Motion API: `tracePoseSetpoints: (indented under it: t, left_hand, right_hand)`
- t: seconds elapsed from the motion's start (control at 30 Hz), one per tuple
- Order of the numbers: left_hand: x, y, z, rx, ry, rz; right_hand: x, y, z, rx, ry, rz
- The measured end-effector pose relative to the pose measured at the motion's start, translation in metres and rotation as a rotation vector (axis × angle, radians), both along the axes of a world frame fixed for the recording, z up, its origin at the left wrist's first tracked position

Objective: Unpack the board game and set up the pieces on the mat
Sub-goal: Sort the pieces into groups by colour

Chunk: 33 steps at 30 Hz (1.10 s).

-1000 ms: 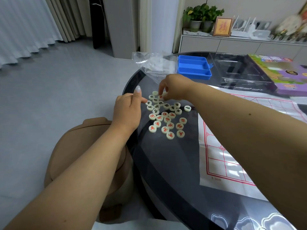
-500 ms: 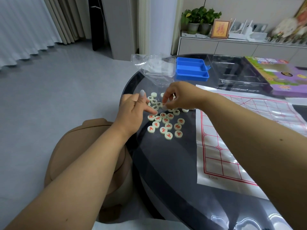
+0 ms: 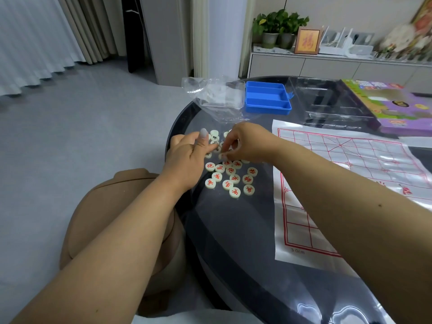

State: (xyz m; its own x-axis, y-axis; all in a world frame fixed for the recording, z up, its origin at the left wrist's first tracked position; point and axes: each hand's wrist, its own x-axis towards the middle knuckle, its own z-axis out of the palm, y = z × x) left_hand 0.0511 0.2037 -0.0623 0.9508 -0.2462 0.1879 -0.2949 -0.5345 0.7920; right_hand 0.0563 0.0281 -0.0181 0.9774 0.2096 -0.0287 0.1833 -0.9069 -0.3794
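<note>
Several round cream game pieces (image 3: 230, 177) with red characters lie face up on the dark glass table (image 3: 233, 242); a few with black characters (image 3: 215, 137) lie further back. My left hand (image 3: 187, 157) rests at the pile's left edge, with straight fingers touching the black-marked pieces and the thumb raised. My right hand (image 3: 245, 143) hovers over the middle of the pile, its curled fingertips pinching one piece. The white mat (image 3: 350, 174) with a red grid lies to the right and carries no pieces.
A crumpled clear plastic bag (image 3: 215, 97) and a blue tray (image 3: 267, 97) sit behind the pile. Further right are a clear plastic insert (image 3: 327, 101) and the purple game box (image 3: 392, 104). A brown stool (image 3: 105, 218) stands below the table's left edge.
My right hand has drawn back from the far end of the pile toward its middle, closer to my left hand. My left hand has reached further into the black-marked pieces.
</note>
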Motion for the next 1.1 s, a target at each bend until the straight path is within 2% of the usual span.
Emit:
tracePoseSetpoints:
  t: [0.13,0.23,0.37,0.6,0.83,0.97,1.1]
  left_hand:
    - [0.004,0.003,0.001,-0.137,-0.025,0.053]
    - [0.008,0.006,-0.002,-0.156,-0.04,0.079]
    - [0.011,0.007,-0.003,-0.152,-0.05,0.071]
    - [0.015,0.009,-0.009,-0.154,-0.055,0.07]
    - [0.014,0.008,-0.007,-0.158,-0.068,0.07]
    - [0.013,0.008,-0.006,-0.155,-0.062,0.073]
    - [0.014,0.009,-0.007,-0.154,-0.06,0.072]
  right_hand:
    - [0.011,-0.016,0.007,0.082,-0.141,-0.157]
    - [0.026,-0.027,0.007,0.006,-0.185,-0.267]
    - [0.036,-0.022,0.005,-0.098,-0.113,-0.172]
    - [0.041,-0.009,0.001,-0.199,-0.119,-0.136]
    - [0.039,-0.012,0.004,-0.134,-0.088,-0.176]
    - [0.035,-0.011,0.002,-0.19,-0.134,-0.156]
    - [0.029,-0.017,0.004,0.008,-0.194,-0.227]
